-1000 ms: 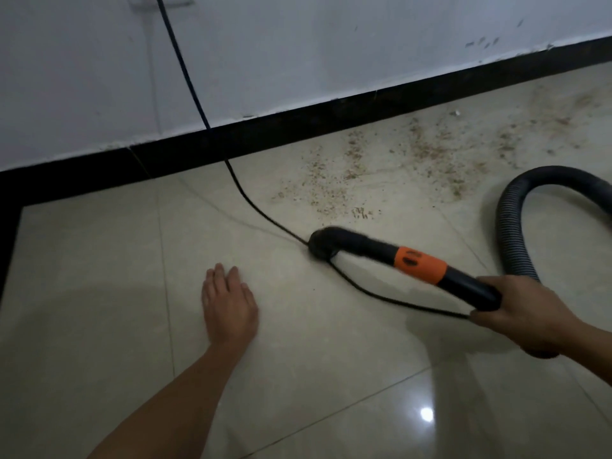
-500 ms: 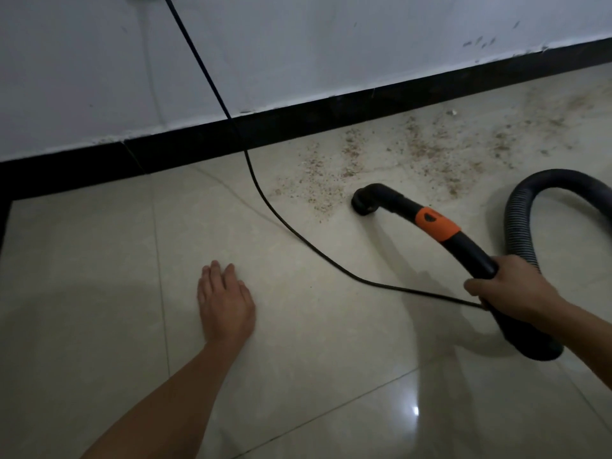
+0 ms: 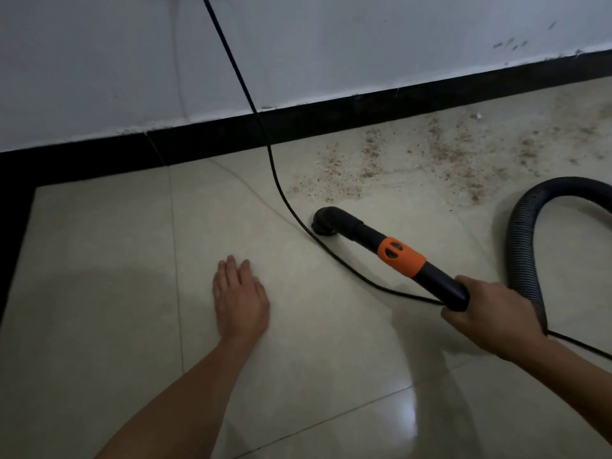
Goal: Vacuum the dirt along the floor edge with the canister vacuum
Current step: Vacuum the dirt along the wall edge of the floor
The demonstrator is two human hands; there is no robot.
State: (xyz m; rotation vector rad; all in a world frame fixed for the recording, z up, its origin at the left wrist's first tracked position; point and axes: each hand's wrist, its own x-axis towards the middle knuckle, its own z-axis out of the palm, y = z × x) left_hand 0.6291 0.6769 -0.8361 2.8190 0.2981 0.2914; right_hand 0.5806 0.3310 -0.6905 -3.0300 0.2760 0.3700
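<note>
My right hand (image 3: 486, 313) grips the rear of the black vacuum handle (image 3: 374, 240), which has an orange collar (image 3: 399, 256). The curved nozzle mouth (image 3: 323, 223) is down on the tile just below the near edge of the brown dirt (image 3: 414, 160), which is scattered along the floor by the black baseboard (image 3: 331, 117). A ribbed black hose (image 3: 526, 246) loops away to the right. My left hand (image 3: 240, 299) rests flat on the floor, fingers straight, left of the nozzle.
A thin black power cord (image 3: 275, 180) hangs down the white wall (image 3: 331, 44), runs past the nozzle and passes under my right hand. A black floor border (image 3: 13, 210) runs along the left. Glossy beige tiles (image 3: 99, 293) cover the floor.
The nozzle swung right into the dirt, then came back left and toward me, beside the cord. Some dirt at the near left edge is gone. My left hand stayed flat on the tile.
</note>
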